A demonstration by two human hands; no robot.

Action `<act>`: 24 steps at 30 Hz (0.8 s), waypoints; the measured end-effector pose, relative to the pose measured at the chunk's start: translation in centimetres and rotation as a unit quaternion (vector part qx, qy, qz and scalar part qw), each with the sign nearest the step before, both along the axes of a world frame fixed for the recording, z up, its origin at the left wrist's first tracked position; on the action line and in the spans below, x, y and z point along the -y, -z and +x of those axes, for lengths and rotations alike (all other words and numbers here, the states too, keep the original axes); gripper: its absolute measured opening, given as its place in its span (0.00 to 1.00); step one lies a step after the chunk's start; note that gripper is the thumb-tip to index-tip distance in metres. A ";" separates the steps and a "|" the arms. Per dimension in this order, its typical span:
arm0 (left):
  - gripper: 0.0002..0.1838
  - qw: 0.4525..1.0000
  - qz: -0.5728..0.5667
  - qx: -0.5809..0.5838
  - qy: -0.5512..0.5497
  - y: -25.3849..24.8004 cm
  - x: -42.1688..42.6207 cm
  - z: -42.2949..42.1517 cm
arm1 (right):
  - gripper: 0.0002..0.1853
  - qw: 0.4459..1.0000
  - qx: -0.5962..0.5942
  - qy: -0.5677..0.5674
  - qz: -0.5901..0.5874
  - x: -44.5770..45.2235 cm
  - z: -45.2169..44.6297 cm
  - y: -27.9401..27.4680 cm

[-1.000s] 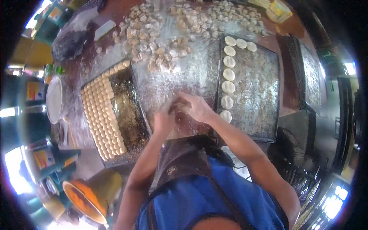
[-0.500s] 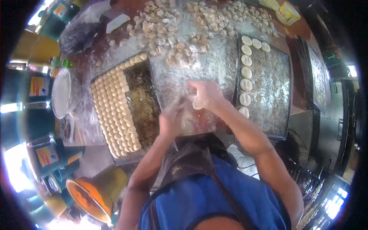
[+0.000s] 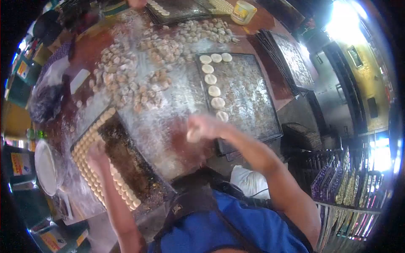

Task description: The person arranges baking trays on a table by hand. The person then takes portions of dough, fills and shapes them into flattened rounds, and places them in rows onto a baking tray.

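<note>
My left hand [image 3: 98,157] is over the left tray [image 3: 141,168], touching or just above the packed rows of small pale dough balls [image 3: 125,190]. Its fingers are blurred, so whether they hold a ball is unclear. Closed round a flattened dough disc [image 3: 193,134], my right hand [image 3: 207,126] hovers above the floured table, just left of the right tray [image 3: 249,101]. Flat dough discs [image 3: 214,91] line that tray's left side, with a few more along its far edge.
Floured lumps of dough or filling [image 3: 122,80] cover the far table. Behind them lie another tray [image 3: 181,9] and a yellow tub [image 3: 243,12]. Stacked trays [image 3: 291,59] stand at right. A white scraper [image 3: 79,81] and round bowl [image 3: 46,166] are at left. Another person's hand [image 3: 137,3] shows at the top.
My left hand has moved from beside my right hand out to the dough balls on the left tray. The right hand has lifted with a dough disc toward the right tray. The view has turned right.
</note>
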State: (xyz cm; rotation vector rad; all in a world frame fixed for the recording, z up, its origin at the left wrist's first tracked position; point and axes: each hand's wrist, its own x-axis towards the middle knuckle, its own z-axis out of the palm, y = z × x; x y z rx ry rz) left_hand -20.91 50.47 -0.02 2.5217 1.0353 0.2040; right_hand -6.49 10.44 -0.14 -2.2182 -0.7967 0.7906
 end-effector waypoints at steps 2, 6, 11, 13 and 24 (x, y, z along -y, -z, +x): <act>0.17 0.970 -0.077 0.227 -0.041 0.8 1.3 0.9 | 0.22 0.981 0.083 0.177 0.007 4.4 5.7 -4.2; 0.23 0.908 -0.308 0.267 -0.090 -1.4 10.7 4.7 | 0.12 0.833 0.391 0.390 0.043 12.8 18.7 -6.1; 0.25 0.709 -0.642 0.268 -0.112 -1.7 23.0 8.2 | 0.19 0.877 0.373 0.281 -0.111 16.2 25.0 1.6; 0.23 0.694 -0.661 0.258 -0.122 1.4 25.1 6.6 | 0.22 0.830 0.475 0.248 -0.157 15.5 24.0 2.4; 0.18 0.869 -0.481 -0.066 -0.095 -4.1 27.1 5.2 | 0.18 0.974 0.218 -0.042 0.052 -4.5 12.0 -0.1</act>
